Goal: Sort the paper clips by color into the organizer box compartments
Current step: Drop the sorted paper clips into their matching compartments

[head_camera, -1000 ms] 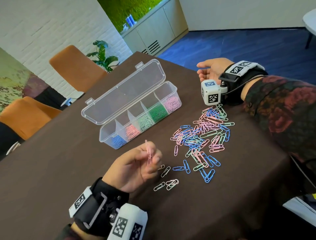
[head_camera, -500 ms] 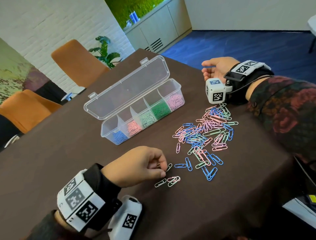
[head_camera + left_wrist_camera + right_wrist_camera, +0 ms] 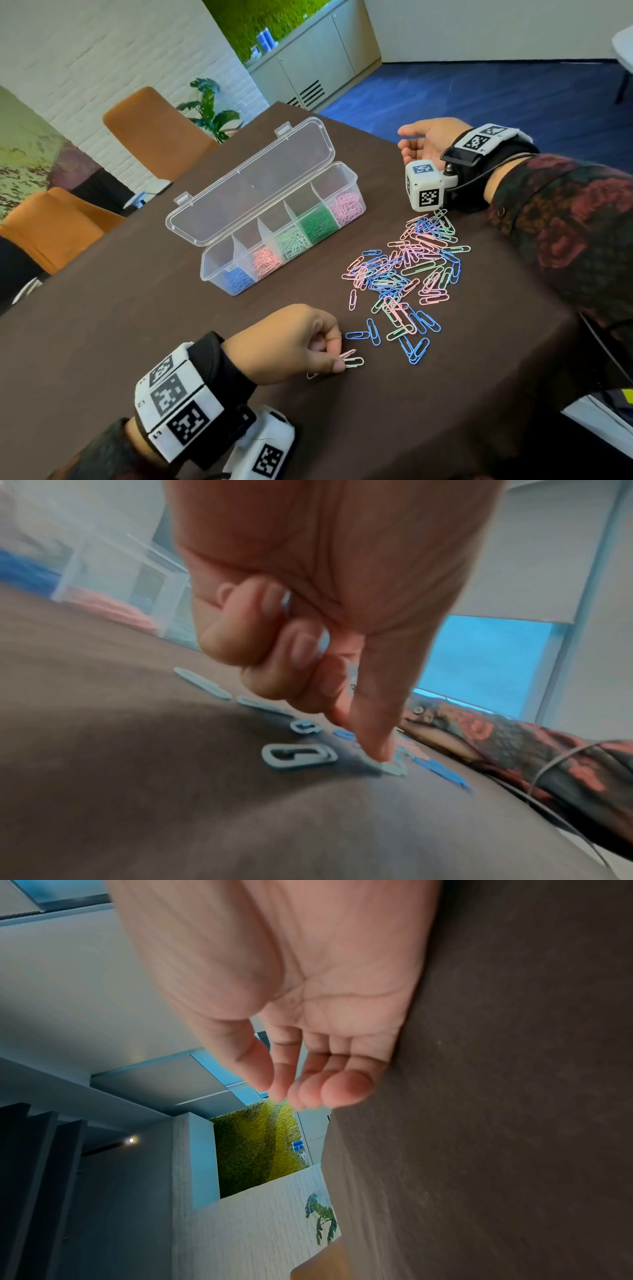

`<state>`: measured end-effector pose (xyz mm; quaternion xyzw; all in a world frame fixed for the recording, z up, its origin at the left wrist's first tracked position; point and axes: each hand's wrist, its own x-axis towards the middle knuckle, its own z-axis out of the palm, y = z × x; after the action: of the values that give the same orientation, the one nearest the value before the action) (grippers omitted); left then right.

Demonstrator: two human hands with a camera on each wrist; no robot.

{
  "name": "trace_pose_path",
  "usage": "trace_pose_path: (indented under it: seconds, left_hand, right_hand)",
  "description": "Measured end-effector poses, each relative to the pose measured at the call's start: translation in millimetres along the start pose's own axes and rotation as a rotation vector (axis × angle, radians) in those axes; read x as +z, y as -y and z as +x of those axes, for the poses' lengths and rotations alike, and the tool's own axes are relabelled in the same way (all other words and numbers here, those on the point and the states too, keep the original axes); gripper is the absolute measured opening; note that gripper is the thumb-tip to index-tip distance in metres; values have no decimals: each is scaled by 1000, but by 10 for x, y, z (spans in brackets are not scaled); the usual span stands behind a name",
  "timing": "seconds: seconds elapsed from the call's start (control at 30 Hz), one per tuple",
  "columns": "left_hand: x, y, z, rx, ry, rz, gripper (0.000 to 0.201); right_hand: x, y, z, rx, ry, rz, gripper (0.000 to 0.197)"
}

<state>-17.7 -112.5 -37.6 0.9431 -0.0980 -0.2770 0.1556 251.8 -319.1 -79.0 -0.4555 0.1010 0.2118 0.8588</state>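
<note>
Nearest the camera, the left hand point(image 3: 291, 342) rests low on the brown counter point(image 3: 137, 325), its grip curled with thumb and forefinger closed on pale pink clips point(image 3: 346, 354); a white clip point(image 3: 354, 362) lies touching the thumb tip. In the blurred left wrist view a fingertip point(image 3: 377, 748) presses down among the clips, though which clip it touches is hard to tell.

Just beyond the hand lie a few loose blue clips point(image 3: 363, 334), then the mixed pile of clips point(image 3: 407, 270) in pink, blue and green.

Left of the pile stands the clear organizer box point(image 3: 277, 236), lid open, holding blue, pink, light green, dark green and pale pink clips in separate compartments.

Farthest off, the right hand point(image 3: 426, 140) lies on its side near the counter's edge, grip loose, fingers relaxed and holding nothing.
</note>
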Motion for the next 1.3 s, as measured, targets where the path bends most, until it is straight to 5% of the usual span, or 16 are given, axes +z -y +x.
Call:
trace_pose_path:
  seconds: [0.27,0.43,0.57,0.8,1.13,1.3]
  left_hand:
    - [-65,168,-63,80,-171,-456,23]
    - [-358,422,-110,-7,-522,-858,28]
    - [-770,678,-109,-144,-794,-664,26]
    - [-1136,859,137,-438,-746,-47,19]
    - [-1126,829,440,-263,-886,-1040,24]
    - [-1014,771,505,-177,-1062,-1065,25]
  right_hand:
    - [-4,0,-9,2,7,-23,15]
    - [-7,10,-13,18,20,-39,17]
    - [1,14,-13,16,35,-66,18]
    - [-21,21,23,25,45,-72,18]
    - [-4,6,37,-11,44,-48,12]
    - [-8,-2,40,8,35,-41,16]
